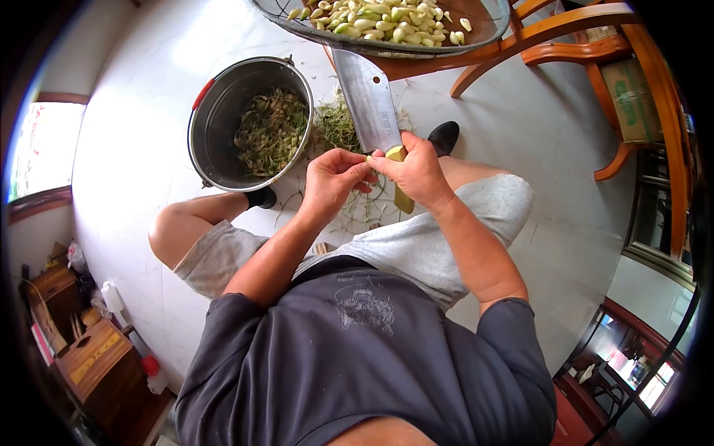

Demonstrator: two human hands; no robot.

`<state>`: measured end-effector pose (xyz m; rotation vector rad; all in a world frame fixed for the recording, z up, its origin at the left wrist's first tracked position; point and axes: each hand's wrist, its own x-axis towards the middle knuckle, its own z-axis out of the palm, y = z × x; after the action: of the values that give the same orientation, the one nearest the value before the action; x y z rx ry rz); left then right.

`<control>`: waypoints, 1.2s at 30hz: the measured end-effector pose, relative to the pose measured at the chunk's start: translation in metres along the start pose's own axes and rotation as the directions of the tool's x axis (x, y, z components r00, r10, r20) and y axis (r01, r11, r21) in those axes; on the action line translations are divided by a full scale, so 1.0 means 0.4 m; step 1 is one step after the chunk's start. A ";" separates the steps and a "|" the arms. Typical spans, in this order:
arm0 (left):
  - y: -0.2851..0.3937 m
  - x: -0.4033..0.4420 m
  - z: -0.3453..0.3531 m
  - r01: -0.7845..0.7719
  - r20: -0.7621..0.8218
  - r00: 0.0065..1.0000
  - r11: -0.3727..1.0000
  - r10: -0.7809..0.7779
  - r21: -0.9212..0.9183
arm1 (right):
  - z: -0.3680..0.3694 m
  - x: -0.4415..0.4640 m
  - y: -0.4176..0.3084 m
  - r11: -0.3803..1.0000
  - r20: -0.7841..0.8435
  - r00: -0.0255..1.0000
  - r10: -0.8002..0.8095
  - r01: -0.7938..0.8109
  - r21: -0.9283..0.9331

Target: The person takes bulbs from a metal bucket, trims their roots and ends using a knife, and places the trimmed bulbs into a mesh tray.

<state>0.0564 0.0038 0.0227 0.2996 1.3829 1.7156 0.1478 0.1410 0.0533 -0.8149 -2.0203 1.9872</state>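
Observation:
My right hand [418, 169] is closed round the yellow handle of a cleaver [367, 102]. The wide blade points up and away, its tip close to the mesh basket's rim. My left hand [332, 181] is pinched, its fingertips meeting my right thumb tip. Between them is a small pale piece [368, 158], mostly hidden; it resembles the bulbs, but I cannot tell for sure. Peeled whitish-green bulbs [387, 18] are heaped in the mesh basket [335, 37] beyond the blade.
Left of my hands stands a metal bucket [211, 126] with a red grip, holding dry trimmings [271, 130]. More green trimmings [338, 126] lie on the floor between bucket and cleaver. Wooden chairs [580, 56] stand at the upper right, wooden boxes [97, 353] at the lower left.

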 end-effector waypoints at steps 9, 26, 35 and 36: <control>0.002 -0.007 0.002 0.029 0.038 0.999 0.998 -0.027 -0.058 | -0.011 0.007 0.014 0.993 0.048 0.996 0.078 -0.081 0.081; -0.047 -0.013 0.000 -0.039 -0.093 0.995 0.996 0.046 0.079 | 0.014 0.008 0.080 0.956 -0.091 0.993 -0.077 0.048 -0.290; -0.053 0.010 -0.034 0.021 -0.035 0.999 0.989 -0.026 -0.148 | 0.010 0.015 0.049 0.971 0.040 0.989 -0.144 0.149 -0.186; -0.057 0.009 -0.037 0.020 -0.043 0.999 0.990 -0.026 -0.140 | 0.013 0.011 0.042 0.976 0.052 0.992 -0.115 0.123 -0.180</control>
<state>0.0554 -0.0036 -0.0036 0.1671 1.2853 1.8000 0.1458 0.1379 0.0357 -0.6738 -2.2441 1.7892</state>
